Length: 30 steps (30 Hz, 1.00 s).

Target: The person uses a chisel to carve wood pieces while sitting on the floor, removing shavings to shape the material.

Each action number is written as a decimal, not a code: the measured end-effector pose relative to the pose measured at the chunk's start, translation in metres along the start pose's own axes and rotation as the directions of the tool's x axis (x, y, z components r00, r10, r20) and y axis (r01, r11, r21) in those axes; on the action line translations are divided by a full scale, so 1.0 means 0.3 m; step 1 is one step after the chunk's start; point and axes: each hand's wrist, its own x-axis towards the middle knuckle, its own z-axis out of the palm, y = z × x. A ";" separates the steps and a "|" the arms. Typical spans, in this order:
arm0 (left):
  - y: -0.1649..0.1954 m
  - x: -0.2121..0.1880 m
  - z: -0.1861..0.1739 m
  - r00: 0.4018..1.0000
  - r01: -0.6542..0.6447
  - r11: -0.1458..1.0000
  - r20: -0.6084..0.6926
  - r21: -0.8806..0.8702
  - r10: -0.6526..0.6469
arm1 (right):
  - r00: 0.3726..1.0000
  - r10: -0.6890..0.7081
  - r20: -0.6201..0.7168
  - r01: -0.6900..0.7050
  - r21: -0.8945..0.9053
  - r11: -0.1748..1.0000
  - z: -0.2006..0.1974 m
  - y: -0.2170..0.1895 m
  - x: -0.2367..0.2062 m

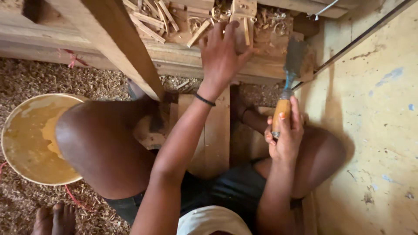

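My left hand [222,52] reaches forward and presses flat on a small wooden block [244,19] lying among wood scraps and shavings on a low timber frame [183,58]. A thin black band circles that wrist. My right hand [285,135] is closed around the orange wooden handle of a brush [287,82], held upright with its dark bristles pointing away from me, just right of the block. I sit with both knees bent, the hands between them.
A round pale bucket [32,137] with yellowish glue-like liquid stands at my left knee. Sawdust covers the floor on the left. A slanted wooden beam [122,43] crosses the upper left. A yellowish painted panel [374,130] fills the right. Another person's toes [54,219] show bottom left.
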 end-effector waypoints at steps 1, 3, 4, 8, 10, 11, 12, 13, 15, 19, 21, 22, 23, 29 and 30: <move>0.008 0.002 0.008 0.999 0.026 0.999 0.041 0.035 -0.027 | 1.000 0.011 0.002 -0.011 -0.020 1.000 0.002 0.006 -0.003; 0.017 0.013 0.030 0.990 0.065 0.992 0.116 0.108 -0.078 | 1.000 0.029 0.006 -0.029 -0.055 0.998 0.005 0.017 -0.003; 0.017 0.015 0.038 0.994 0.047 0.994 0.096 0.102 -0.056 | 0.999 0.041 0.011 -0.040 -0.069 0.997 0.006 0.023 -0.001; -0.022 0.014 0.042 0.996 0.068 0.995 0.064 -0.069 -0.064 | 0.995 0.095 -0.011 -0.095 -0.120 0.988 0.010 0.044 0.016; -0.061 -0.001 0.023 0.986 0.160 0.952 0.090 -0.260 -0.141 | 0.995 0.102 -0.008 -0.102 -0.129 0.986 0.014 0.059 0.026; -0.084 -0.013 0.011 0.975 0.218 0.903 0.116 -0.369 -0.188 | 0.996 0.094 0.006 -0.092 -0.126 0.988 0.017 0.067 0.029; -0.107 -0.023 0.001 0.961 0.278 0.838 0.151 -0.471 -0.234 | 0.996 0.088 0.018 -0.085 -0.126 0.988 0.020 0.076 0.032; -0.129 -0.034 -0.006 0.965 0.260 0.791 0.121 -0.553 -0.233 | 0.996 0.084 0.014 -0.081 -0.157 0.984 0.023 0.083 0.033; -0.164 -0.057 -0.009 0.968 0.212 0.679 0.056 -0.703 -0.243 | 0.997 0.077 0.012 -0.073 -0.222 0.972 0.028 0.095 0.036; -0.190 -0.079 0.007 0.930 0.273 0.370 0.145 -0.888 -0.336 | 0.995 0.098 -0.005 -0.095 -0.263 0.960 0.027 0.100 0.041; -0.188 -0.074 0.006 0.929 0.260 0.284 0.159 -0.923 -0.334 | 0.995 0.102 0.009 -0.097 -0.241 0.966 0.022 0.094 0.045; -0.186 -0.068 0.000 0.926 0.259 0.270 0.159 -0.927 -0.342 | 0.994 0.104 0.010 -0.099 -0.244 0.965 0.020 0.092 0.047; -0.185 -0.062 -0.008 0.923 0.259 0.255 0.161 -0.932 -0.350 | 0.994 0.108 0.009 -0.102 -0.248 0.963 0.019 0.089 0.048; -0.191 -0.007 -0.043 0.885 0.309 0.397 0.109 -0.864 -0.452 | 0.994 0.109 -0.004 -0.105 -0.293 0.950 0.022 0.089 0.050; -0.192 0.012 -0.044 0.873 0.337 0.471 0.083 -0.815 -0.481 | 0.994 0.106 -0.001 -0.101 -0.293 0.951 0.024 0.088 0.050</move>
